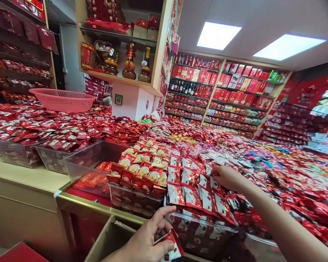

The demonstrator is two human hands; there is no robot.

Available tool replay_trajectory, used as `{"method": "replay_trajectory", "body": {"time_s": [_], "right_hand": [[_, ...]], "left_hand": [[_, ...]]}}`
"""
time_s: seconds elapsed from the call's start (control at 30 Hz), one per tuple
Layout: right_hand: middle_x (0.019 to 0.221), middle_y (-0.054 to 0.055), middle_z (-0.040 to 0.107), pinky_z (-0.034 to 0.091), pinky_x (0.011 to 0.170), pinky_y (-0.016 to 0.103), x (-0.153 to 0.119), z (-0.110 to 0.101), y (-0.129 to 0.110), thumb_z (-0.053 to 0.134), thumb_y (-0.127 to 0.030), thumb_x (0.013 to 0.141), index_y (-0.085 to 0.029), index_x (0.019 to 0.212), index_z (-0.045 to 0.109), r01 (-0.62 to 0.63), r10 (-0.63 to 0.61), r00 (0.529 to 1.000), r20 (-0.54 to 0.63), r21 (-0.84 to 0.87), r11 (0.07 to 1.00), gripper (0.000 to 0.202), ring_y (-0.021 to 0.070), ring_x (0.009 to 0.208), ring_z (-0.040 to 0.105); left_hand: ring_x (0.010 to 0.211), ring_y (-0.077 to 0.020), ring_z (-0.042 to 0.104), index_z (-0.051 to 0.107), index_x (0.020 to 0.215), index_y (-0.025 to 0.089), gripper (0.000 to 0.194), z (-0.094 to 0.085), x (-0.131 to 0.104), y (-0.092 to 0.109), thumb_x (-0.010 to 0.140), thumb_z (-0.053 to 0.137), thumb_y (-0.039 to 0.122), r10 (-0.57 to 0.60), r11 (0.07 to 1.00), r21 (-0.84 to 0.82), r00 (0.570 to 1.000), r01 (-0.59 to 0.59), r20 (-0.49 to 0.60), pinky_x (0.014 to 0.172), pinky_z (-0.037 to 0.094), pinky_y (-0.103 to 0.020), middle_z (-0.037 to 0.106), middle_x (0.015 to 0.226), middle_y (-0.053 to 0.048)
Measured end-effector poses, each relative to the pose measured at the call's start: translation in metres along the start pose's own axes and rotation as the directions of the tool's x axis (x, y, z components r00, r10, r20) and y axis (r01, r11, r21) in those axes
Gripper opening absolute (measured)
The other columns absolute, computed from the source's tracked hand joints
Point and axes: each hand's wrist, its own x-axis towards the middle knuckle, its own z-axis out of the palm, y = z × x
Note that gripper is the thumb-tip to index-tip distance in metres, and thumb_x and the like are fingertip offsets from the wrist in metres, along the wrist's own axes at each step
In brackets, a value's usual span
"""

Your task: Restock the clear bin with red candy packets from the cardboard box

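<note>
Closely, your left hand [150, 236] pinched a glossy foil packet [176, 241] before the clear plastic bin [200, 233], red edge facing right, long axis obscured by your grip; your right hand [226, 177] curled over pillowy packets [191, 196], its hold impossible to tell.

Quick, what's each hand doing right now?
Left hand: closed on a small red-and-white packet.
Right hand: fingers bent down at the displayed packets; whether it grips one can't be told.
</note>
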Motion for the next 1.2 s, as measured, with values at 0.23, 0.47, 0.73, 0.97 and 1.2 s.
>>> {"method": "replay_trajectory", "body": {"time_s": [0.23, 0.47, 0.73, 0.97, 1.2], "right_hand": [[0.075, 0.008, 0.065, 0.033, 0.053, 0.024, 0.001, 0.005, 0.002, 0.048, -0.020, 0.073, -0.016, 0.074, 0.058, -0.039, 0.039, 0.999, -0.022, -0.022, 0.999, 0.011, 0.0191, 0.067, 0.057], [0.081, 0.009, 0.066, 0.035, 0.056, 0.024, 0.000, 0.006, -0.006, 0.052, -0.026, 0.072, -0.014, 0.079, 0.057, -0.048, 0.047, 0.998, -0.043, -0.013, 0.999, 0.015, 0.0198, 0.073, 0.057], [0.075, 0.011, 0.065, 0.034, 0.055, 0.026, -0.003, 0.003, -0.012, 0.052, -0.029, 0.072, -0.015, 0.072, 0.058, -0.042, 0.041, 0.997, -0.072, -0.007, 0.999, 0.016, 0.0222, 0.069, 0.056], [0.078, 0.008, 0.066, 0.035, 0.057, 0.026, 0.009, 0.007, -0.023, 0.046, -0.031, 0.077, -0.017, 0.078, 0.061, 0.010, 0.005, 0.991, -0.136, 0.108, 0.994, 0.021, 0.0204, 0.070, 0.058], [0.084, 0.007, 0.066, 0.042, 0.064, 0.024, 0.035, 0.013, -0.030, 0.053, -0.020, 0.073, -0.015, 0.089, 0.056, 0.018, 0.045, 0.982, -0.183, 0.329, 0.944, 0.018, 0.0179, 0.077, 0.060]], "left_hand": [[0.074, -0.0116, 0.051, 0.029, 0.125, 0.027, 0.061, 0.000, -0.001, 0.001, 0.071, 0.053, 0.012, 0.007, 0.999, 0.039, 1.000, -0.007, -0.007, 0.072, 0.039, -0.028, 0.054, 0.087, 0.001], [0.075, -0.0111, 0.051, 0.030, 0.124, 0.027, 0.061, 0.000, -0.001, 0.001, 0.070, 0.052, 0.010, 0.007, 0.999, 0.054, 1.000, -0.007, -0.012, 0.074, 0.039, -0.028, 0.054, 0.086, 0.002], [0.074, -0.0109, 0.051, 0.030, 0.124, 0.027, 0.061, 0.000, -0.001, 0.002, 0.070, 0.052, 0.009, 0.016, 0.999, 0.052, 1.000, -0.015, -0.010, 0.073, 0.039, -0.027, 0.055, 0.085, 0.002], [0.075, -0.0115, 0.051, 0.031, 0.124, 0.026, 0.061, 0.001, -0.001, 0.009, 0.069, 0.053, 0.010, -0.022, 0.998, 0.066, 0.999, 0.023, -0.024, 0.073, 0.038, -0.027, 0.054, 0.086, 0.001], [0.074, -0.0113, 0.050, 0.031, 0.125, 0.026, 0.063, -0.002, -0.001, 0.005, 0.068, 0.052, 0.009, -0.017, 0.993, 0.119, 1.000, 0.019, -0.017, 0.072, 0.039, -0.027, 0.054, 0.087, 0.000]]}}
